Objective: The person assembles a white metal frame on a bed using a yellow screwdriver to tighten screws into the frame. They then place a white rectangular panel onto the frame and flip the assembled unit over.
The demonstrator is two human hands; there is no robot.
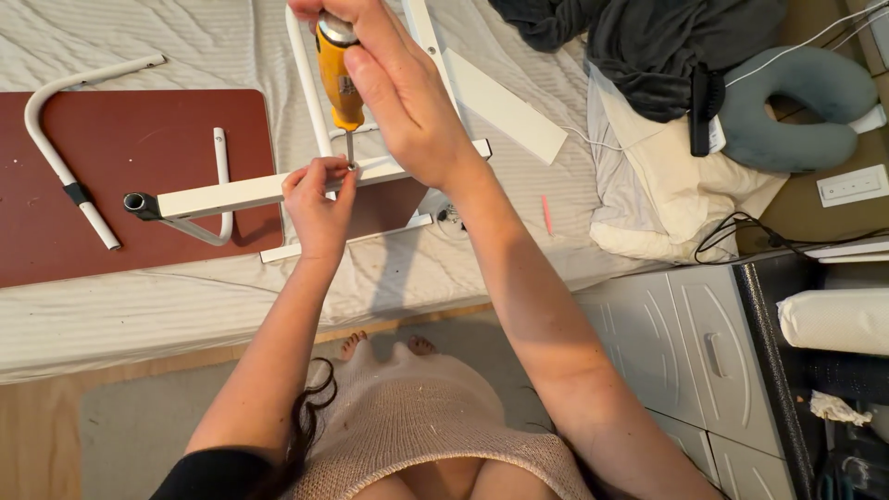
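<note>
Screwdriver [336,74], yellow handle, stands upright in the right hand [407,102], fingers wrapped closed round the handle top, tip down on the white metal frame [250,193]. Left hand [319,208] pinches the frame rail right at the tip, thumb and fingers closed on something too small to make out. Frame lies across the bed [139,306], its black-capped end over the brown board [130,167] toward the bed's left side. Bent white tube [56,148] sits on the board's far-left corner, well apart from both hands. Dark clothes [648,46] and a grey neck pillow [796,111] crowd the bed's right edge; striped sheet along the near edge is open.
</note>
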